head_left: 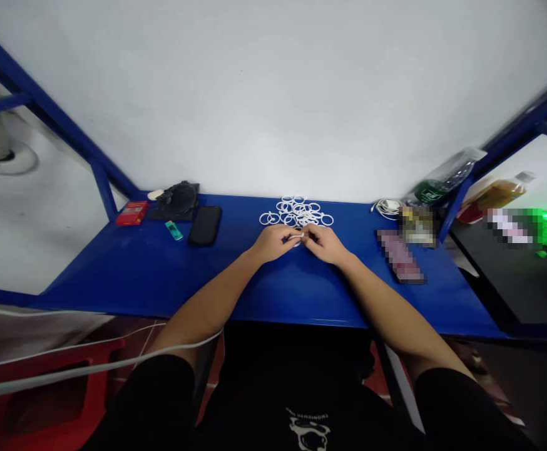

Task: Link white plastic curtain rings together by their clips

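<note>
Between my two hands is a white ring (295,237), partly covered by the fingers. My left hand (273,242) pinches it from the left with thumb and fingertips. From the other side, the closed fingers of my right hand (324,243) grip it too. Just beyond my hands lies a loose pile of white rings (296,212), several of them overlapping, each thin and round with what looks like a small knob or eyelet. Fine detail of the held ring is too small to make out.
On the blue table (161,275) to the left lie a black phone (204,225), a teal packet (173,230), a red box (132,213) and a crumpled black bag (177,199). Right are a coiled white cable (388,208), a bottle (447,178) and blurred items. A wall stands behind.
</note>
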### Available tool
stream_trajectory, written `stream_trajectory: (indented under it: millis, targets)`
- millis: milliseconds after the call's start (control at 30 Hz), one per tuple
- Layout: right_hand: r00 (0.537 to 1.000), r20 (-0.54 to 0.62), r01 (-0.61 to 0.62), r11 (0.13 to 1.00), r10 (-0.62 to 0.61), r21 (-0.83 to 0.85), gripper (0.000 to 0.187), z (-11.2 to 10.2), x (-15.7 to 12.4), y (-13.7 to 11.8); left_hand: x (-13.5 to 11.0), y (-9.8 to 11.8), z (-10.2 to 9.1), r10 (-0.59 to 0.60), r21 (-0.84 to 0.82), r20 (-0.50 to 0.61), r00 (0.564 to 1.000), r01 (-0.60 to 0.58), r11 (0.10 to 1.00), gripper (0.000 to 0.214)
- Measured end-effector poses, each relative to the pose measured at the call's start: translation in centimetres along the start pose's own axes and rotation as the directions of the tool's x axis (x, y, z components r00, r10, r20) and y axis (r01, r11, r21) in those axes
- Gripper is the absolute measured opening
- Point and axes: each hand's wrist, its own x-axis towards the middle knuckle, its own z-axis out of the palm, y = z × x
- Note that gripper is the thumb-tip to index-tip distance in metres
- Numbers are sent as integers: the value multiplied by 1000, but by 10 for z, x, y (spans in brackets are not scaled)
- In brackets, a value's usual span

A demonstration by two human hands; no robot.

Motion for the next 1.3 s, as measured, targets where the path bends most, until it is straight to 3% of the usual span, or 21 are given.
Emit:
stream_trajectory:
  millis: [233,467,600,767,933,1100,1300]
  targets:
    - [999,-8,47,993,-46,106,6,-2,2,-2,-1,11,3,121,11,55,991,-122,993,21]
    - [997,73,-4,991,-6,134,16,-4,3,7,-2,13,-2,76,-36,134,988,-72,997,23]
    - [999,-1,-45,998,45,-34,19,-7,2,15,-4,18,-5,62,-65,274,960,-46,997,23]
    - [985,69,-138,961,159,-241,21,-11,2,25,-7,27,-1,122,-47,397,909,-113,992,21]
    - [968,72,-209,928,242,-309,27,-11,3,28,-6,16,3,45,22,353,935,-56,998,22]
    - [966,68,-206,905,248,-373,14,-11,3,29,-3,2,4,-72,67,243,967,57,996,28]
    - [979,42,-180,948,198,-263,16,-10,3,34,-2,6,5,-126,159,228,966,91,983,35]
